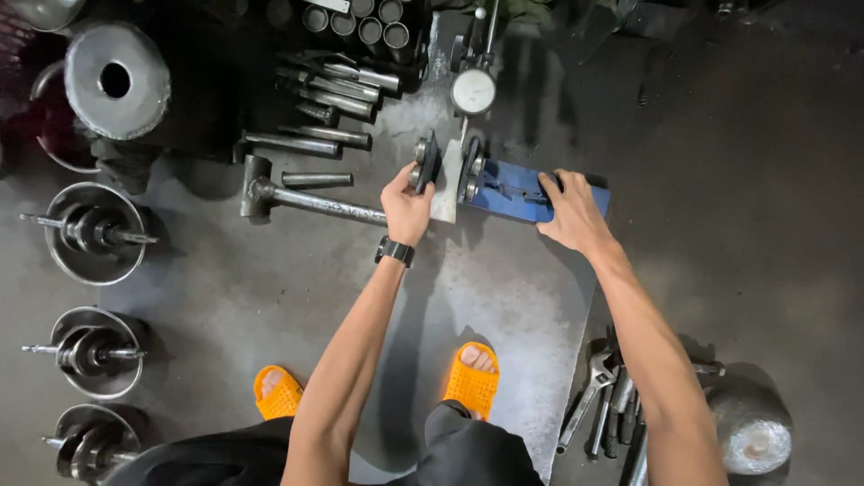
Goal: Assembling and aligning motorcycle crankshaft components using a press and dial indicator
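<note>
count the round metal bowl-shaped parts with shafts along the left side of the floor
3, stacked down the left edge: the top one level with the hammer, the middle one below it, the bottom one partly cut off by the frame. More may lie out of view.
</note>
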